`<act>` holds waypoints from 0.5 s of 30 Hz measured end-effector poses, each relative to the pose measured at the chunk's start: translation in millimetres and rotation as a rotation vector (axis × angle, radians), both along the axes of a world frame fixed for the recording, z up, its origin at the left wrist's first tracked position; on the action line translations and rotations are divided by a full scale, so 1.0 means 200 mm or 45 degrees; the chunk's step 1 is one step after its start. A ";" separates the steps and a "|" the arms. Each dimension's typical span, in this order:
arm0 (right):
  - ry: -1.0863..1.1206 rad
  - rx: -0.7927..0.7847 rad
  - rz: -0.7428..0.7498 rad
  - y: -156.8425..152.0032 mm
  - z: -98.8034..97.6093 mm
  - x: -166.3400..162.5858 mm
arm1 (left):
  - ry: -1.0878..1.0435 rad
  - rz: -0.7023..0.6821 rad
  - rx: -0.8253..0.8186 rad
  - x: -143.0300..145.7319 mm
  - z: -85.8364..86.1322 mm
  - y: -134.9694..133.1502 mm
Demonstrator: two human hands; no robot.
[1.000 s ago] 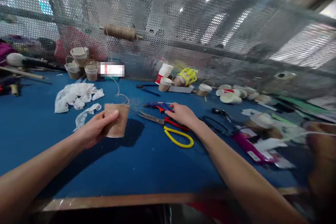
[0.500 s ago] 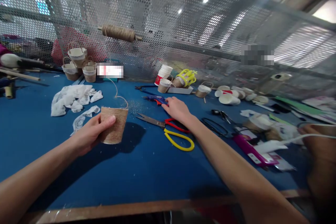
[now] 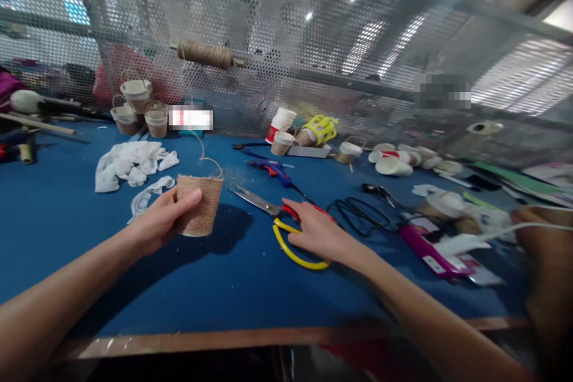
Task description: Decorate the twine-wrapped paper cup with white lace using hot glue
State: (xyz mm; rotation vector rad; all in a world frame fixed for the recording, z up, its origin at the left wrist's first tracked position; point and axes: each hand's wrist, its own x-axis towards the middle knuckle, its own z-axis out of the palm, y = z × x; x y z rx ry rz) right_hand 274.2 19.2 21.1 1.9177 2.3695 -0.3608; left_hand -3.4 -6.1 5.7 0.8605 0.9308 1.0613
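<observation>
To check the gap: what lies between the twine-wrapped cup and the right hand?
Head view: between the twine-wrapped cup and the right hand lie only the scissors' blades and bare table.

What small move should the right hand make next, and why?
Probably close the right hand around the scissors and lift them: it rests on their handles, while the left hand holds the twine-wrapped cup, whose twine trails uncut toward the mesh screen.
</observation>
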 end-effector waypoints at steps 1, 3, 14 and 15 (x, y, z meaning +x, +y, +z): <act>0.080 -0.008 -0.016 -0.01 0.00 0.00 | -0.010 0.006 0.011 0.00 0.00 0.00; 0.390 -0.071 -0.069 -0.04 0.01 -0.01 | -0.042 0.012 0.027 0.00 0.00 0.00; 0.940 -0.154 0.226 -0.03 0.03 -0.10 | -0.277 -0.016 -0.089 0.00 0.01 0.00; 0.866 -0.127 0.239 -0.03 0.03 -0.10 | -0.275 -0.024 -0.088 0.00 0.01 0.00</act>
